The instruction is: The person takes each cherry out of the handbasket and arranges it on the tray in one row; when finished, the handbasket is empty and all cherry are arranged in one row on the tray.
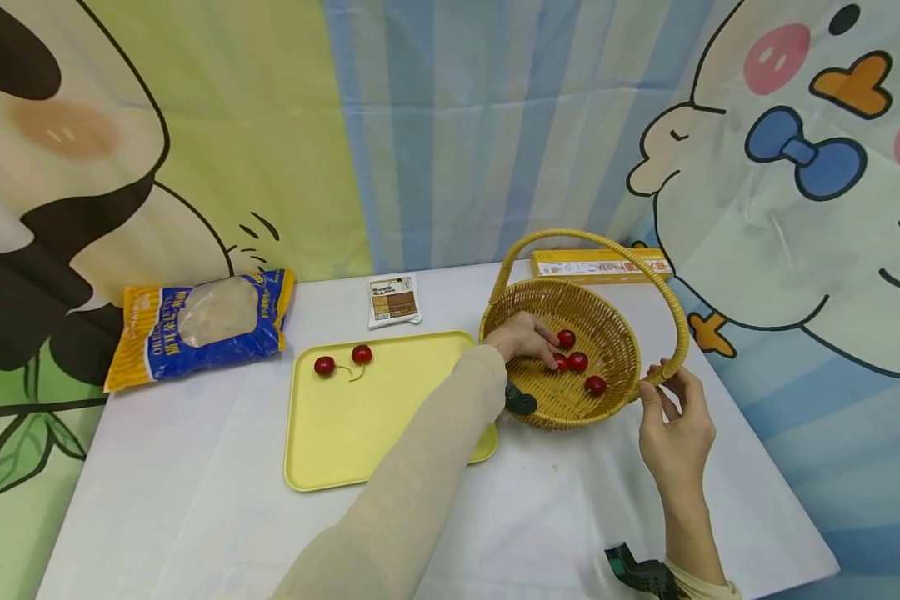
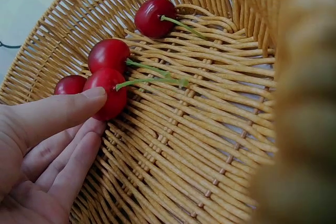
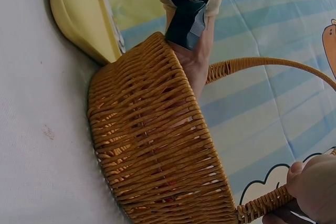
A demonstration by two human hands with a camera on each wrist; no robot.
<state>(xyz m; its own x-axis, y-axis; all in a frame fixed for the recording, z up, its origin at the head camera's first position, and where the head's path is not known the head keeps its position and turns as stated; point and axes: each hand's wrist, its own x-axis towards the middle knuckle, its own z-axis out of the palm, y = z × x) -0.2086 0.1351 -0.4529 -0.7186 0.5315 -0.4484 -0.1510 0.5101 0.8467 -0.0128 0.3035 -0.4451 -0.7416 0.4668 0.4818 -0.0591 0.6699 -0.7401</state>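
A brown wicker basket (image 1: pixel 588 307) with a tall arched handle (image 1: pixel 555 235) stands on the table, several red cherries inside. My left hand (image 1: pixel 527 337) reaches in over the basket's left rim. Its thumb and fingers pinch one cherry (image 2: pixel 109 98), whose green stem points away from the hand. Two other cherries (image 2: pixel 108 54) lie close against it, and another cherry (image 2: pixel 155 17) sits a little apart on the woven bottom. At the basket's right side, my right hand (image 1: pixel 678 425) grips the lower end of the handle between thumb and fingers.
Left of the basket lies a yellow tray (image 1: pixel 345 450) holding two stemmed cherries (image 1: pixel 362 355). Behind the tray is a small white-and-brown packet (image 1: pixel 394 301); a blue-and-yellow bag (image 1: pixel 210 323) lies at the far left. A yellow box (image 1: pixel 600 265) lies behind the basket, near the hanging cloth.
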